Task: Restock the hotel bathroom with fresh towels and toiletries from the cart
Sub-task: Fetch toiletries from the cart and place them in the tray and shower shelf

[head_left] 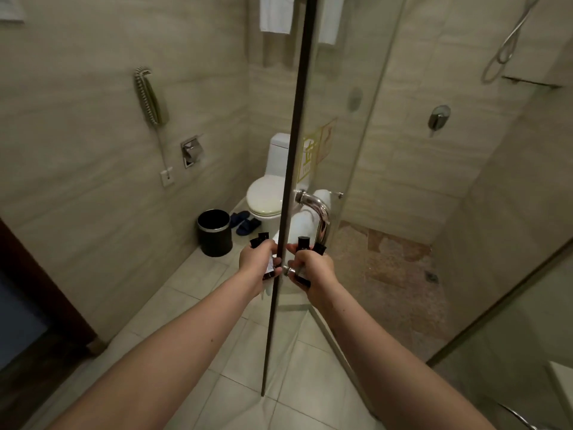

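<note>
Left hand curled round dark-capped toiletry bottles. Right hand grips second bottle pair (whether it also holds handle foot, cannot tell). Hands close, glass door edge between them. Chrome handle just above right hand. Pale floor tiles left of door, pebble shower floor right. Bin, slippers, toilet beyond left hand. White towels high on back wall.

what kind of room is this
A bathroom, probably a hotel's: a toilet in the corner, a glass shower door with a shower valve behind it, and a wall phone.
</note>
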Available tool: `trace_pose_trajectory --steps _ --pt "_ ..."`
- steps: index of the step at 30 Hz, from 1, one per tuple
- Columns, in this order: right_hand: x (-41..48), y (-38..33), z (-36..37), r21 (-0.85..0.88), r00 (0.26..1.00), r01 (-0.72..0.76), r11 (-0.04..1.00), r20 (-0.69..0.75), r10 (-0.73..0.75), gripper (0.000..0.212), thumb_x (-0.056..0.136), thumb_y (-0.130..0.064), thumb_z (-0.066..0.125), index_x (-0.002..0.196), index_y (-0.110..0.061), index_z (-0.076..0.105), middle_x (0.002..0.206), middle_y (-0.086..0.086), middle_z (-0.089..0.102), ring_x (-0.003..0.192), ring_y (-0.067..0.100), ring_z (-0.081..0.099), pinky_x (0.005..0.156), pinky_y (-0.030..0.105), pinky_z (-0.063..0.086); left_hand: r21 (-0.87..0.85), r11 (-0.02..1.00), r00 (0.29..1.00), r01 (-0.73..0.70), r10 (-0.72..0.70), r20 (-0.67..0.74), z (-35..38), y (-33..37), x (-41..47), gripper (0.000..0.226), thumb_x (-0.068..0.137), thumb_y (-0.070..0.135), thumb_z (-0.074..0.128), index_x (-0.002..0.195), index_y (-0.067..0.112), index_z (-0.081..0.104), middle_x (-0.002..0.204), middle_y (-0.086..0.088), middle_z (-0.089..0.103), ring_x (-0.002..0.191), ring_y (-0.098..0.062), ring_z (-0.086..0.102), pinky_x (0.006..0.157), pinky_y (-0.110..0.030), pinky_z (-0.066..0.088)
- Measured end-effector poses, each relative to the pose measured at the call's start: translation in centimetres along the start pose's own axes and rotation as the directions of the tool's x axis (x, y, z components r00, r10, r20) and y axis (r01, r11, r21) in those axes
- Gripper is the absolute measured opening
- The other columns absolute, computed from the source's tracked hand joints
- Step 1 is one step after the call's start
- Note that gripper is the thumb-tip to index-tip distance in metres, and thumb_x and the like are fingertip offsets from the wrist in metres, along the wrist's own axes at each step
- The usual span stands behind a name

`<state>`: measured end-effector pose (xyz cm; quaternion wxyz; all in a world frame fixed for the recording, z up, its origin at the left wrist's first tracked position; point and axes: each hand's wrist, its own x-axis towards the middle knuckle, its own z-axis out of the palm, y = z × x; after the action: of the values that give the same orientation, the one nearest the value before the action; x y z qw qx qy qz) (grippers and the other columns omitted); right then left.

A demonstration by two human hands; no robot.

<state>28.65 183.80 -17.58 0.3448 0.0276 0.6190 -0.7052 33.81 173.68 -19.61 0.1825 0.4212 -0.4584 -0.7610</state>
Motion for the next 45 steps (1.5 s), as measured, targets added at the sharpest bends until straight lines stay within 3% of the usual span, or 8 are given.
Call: trace_pose_trajectory --steps 6,15,23,28,33,38,42,45 --pt "2.6 0.5 8.0 -0.023 1.000 0.016 1.000 -0.002 -0.016 0.038 0.077 0.010 0.047 0.102 -0.005 0.071 0.080 0.006 0.064 0.066 0.016 0.055 0.063 0.030 0.048 -0.037 0.999 0.999 0.038 -0.037 0.022 -5.5 4.4 4.8 0.029 0.083 0.018 0.059 0.106 0.004 0.067 0.085 -0.006 0.076 0.067 -0.014 0.068 0.048 -0.022 0.049" --pt "6.8 0.9 18.5 -0.062 0.998 0.053 0.997 0.048 -0.050 0.040 0.070 0.011 0.049 0.101 -0.003 0.069 0.083 0.011 0.066 0.071 0.019 0.059 0.067 0.033 0.050 -0.112 0.993 0.999 -0.029 0.031 0.023 -11.3 10.7 11.4 0.060 0.088 0.011 0.059 0.144 -0.001 0.040 0.079 -0.008 0.071 0.047 -0.011 0.066 0.041 -0.020 0.047" --pt "9.9 0.3 22.9 -0.060 0.997 0.058 0.997 0.060 -0.055 0.037 0.075 0.009 0.050 0.101 -0.009 0.069 0.087 0.012 0.069 0.081 0.022 0.064 0.062 0.029 0.052 -0.044 0.999 0.999 -0.017 0.020 0.048 -14.1 14.1 15.9 0.047 0.092 0.019 0.062 0.133 -0.001 0.052 0.076 -0.006 0.071 0.044 -0.010 0.064 0.038 -0.019 0.045" --pt "11.1 0.2 22.8 -0.075 0.998 0.058 0.996 0.014 -0.057 0.040 0.076 0.008 0.053 0.112 -0.002 0.066 0.089 0.009 0.063 0.085 0.020 0.062 0.068 0.030 0.054 -0.069 0.996 0.998 -0.049 0.051 0.023 -14.4 14.2 17.5 0.052 0.093 0.021 0.061 0.139 0.001 0.046 0.107 -0.012 0.070 0.054 -0.011 0.070 0.040 -0.018 0.045" --pt "10.7 -0.1 22.1 -0.022 0.997 0.070 0.997 0.015 -0.069 0.029 0.079 0.013 0.049 0.097 -0.004 0.066 0.089 0.009 0.062 0.078 0.019 0.057 0.079 0.038 0.051 -0.035 0.997 0.997 -0.073 0.072 -0.027 -14.4 13.7 17.6 0.054 0.090 0.027 0.064 0.138 0.007 0.047 0.121 -0.012 0.066 0.069 -0.013 0.069 0.043 -0.019 0.048" --pt "9.7 0.0 20.5 0.026 0.998 0.061 0.998 0.019 -0.061 0.031 0.080 0.011 0.051 0.102 -0.005 0.065 0.085 0.009 0.060 0.073 0.019 0.057 0.076 0.036 0.051 -0.020 0.994 0.989 -0.108 0.106 -0.107 -13.4 12.5 16.2 0.047 0.090 0.025 0.063 0.132 0.010 0.048 0.106 -0.011 0.068 0.081 -0.020 0.066 0.050 -0.027 0.049" --pt "8.5 0.0 18.1 0.040 0.998 0.055 0.998 0.011 -0.055 0.033 0.076 0.012 0.051 0.101 -0.005 0.065 0.085 0.012 0.057 0.072 0.019 0.055 0.064 0.031 0.051 -0.020 0.998 0.991 -0.059 0.056 -0.120 -12.2 10.7 13.7 0.053 0.088 0.016 0.061 0.136 0.005 0.043 0.072 -0.006 0.057 0.056 -0.016 0.051 0.049 -0.028 0.043" --pt "7.1 -0.1 15.5 0.061 0.998 0.057 0.997 -0.001 -0.057 0.031 0.077 0.011 0.051 0.095 -0.011 0.064 0.080 0.010 0.056 0.074 0.019 0.055 0.064 0.030 0.052 -0.007 0.998 0.997 -0.057 0.057 -0.045 -10.3 9.3 11.1 0.020 0.086 0.008 0.057 0.105 0.004 0.053 0.064 -0.003 0.049 0.050 -0.013 0.043 0.043 -0.024 0.036"
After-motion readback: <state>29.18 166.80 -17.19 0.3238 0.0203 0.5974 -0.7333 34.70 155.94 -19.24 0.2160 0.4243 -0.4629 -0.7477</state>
